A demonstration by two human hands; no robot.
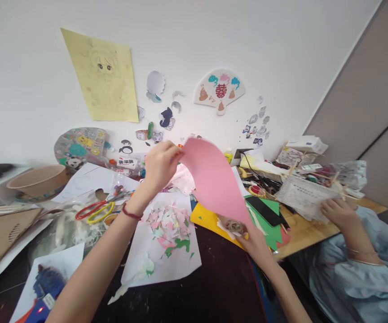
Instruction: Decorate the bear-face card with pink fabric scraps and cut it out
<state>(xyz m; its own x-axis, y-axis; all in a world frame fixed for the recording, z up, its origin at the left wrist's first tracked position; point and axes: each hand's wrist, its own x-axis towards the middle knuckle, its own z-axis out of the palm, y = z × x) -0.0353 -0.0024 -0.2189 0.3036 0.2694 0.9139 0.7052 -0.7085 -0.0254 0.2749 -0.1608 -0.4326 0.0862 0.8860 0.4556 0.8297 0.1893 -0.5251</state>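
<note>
A sheet of pink paper (210, 177) is raised above the table and bends in a curve. My left hand (162, 163) pinches its upper left corner. At the lower right end of the sheet, my right hand (254, 242) is closed on the paper, its fingertips partly hidden. Beside those fingers is a coil of brown twine (233, 225); whether they touch it I cannot tell. Yellow paper (205, 217) lies underneath. Torn pink, white and green paper scraps (170, 224) are heaped on a white sheet (136, 264) below my left hand.
Red and yellow scissors (96, 211) lie left of the scraps. A blue glue gun (46, 300) with a red light is at the front left. A black phone (264, 211) rests on green paper (274, 233). At right, another person's hand (342, 215) holds a printed sheet (308, 195).
</note>
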